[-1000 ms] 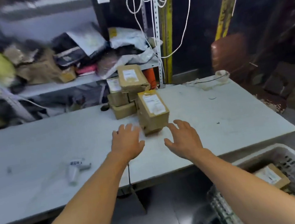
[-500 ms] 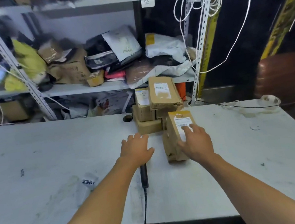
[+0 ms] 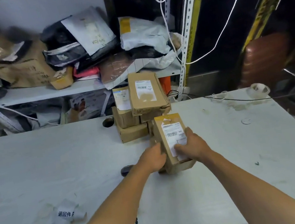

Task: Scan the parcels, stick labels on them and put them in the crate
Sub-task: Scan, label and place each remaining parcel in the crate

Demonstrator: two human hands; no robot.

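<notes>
A brown cardboard parcel (image 3: 166,128) with a white barcode label lies on the white table (image 3: 243,155), tilted toward me. My left hand (image 3: 152,159) grips its left side. My right hand (image 3: 192,146) holds its right side, thumb lying across the label. Behind it stands a stack of several more cardboard parcels (image 3: 138,103), each with a label. A black scanner (image 3: 126,170) lies on the table just left of my left hand, mostly hidden by my forearm, and its cable runs off the front edge. A label dispenser (image 3: 67,216) with printed characters lies at the front left.
Metal shelving (image 3: 45,92) behind the table holds mailer bags and boxes. A tape roll (image 3: 258,89) and a black cable lie at the table's far right. White cords hang from the shelf upright. The crate is out of view.
Both hands have closed in on the front parcel and now hold it from both sides; before, the left hand rested on the scanner. The camera has moved nearer.
</notes>
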